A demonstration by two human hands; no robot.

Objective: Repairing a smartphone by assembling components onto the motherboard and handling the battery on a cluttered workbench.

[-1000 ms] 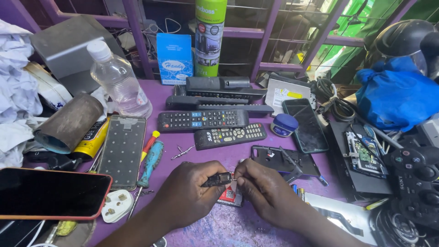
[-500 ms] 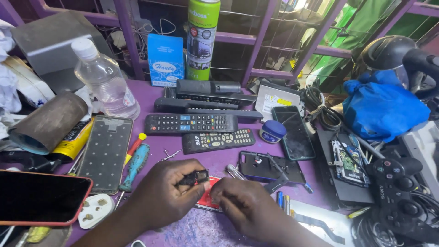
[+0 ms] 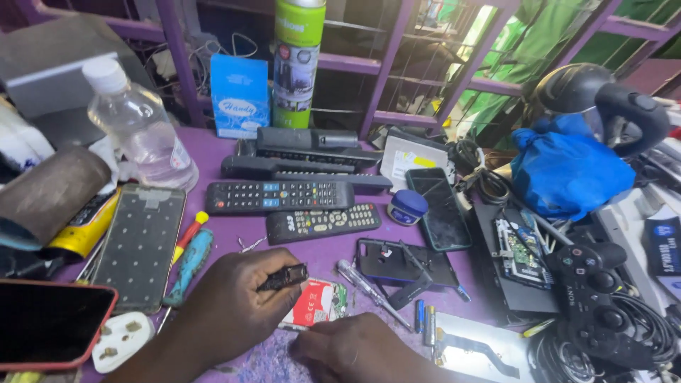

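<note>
Your left hand (image 3: 230,301) pinches a small black part (image 3: 282,276) between thumb and fingers; its long axis runs left to right, rising slightly toward the right. Your right hand (image 3: 355,351) lies lower right of it, fingers curled down near the red-and-white card (image 3: 316,303) on the purple table (image 3: 319,252); whether it grips something, I cannot tell.

Remotes (image 3: 280,196) and screwdriver (image 3: 370,289) crowd, seemingly leaving little room.
</note>
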